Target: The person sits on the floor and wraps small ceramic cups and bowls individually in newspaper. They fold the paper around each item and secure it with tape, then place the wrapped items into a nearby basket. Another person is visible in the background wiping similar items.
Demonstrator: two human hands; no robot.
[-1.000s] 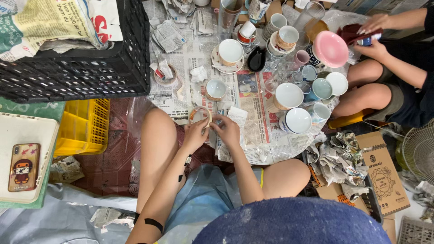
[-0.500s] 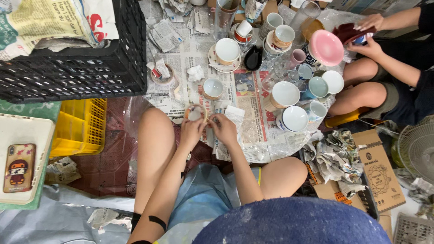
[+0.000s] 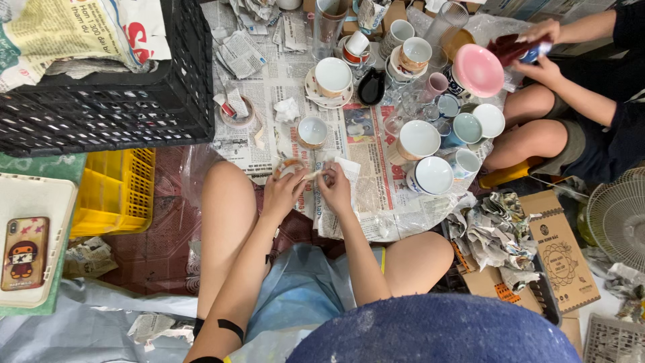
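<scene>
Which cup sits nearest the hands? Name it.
The small cup with the brown rim, standing alone on the newspaper just above the left hand; the other cups cluster farther right.

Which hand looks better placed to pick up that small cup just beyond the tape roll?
Probably the left hand: the small cup stands just beyond it on the newspaper, while the right hand pinches the tape end from the tape roll.

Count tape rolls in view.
2: one tape roll in the left hand, a second tape roll on the newspaper by the black crate. More may hide among the clutter.
</scene>
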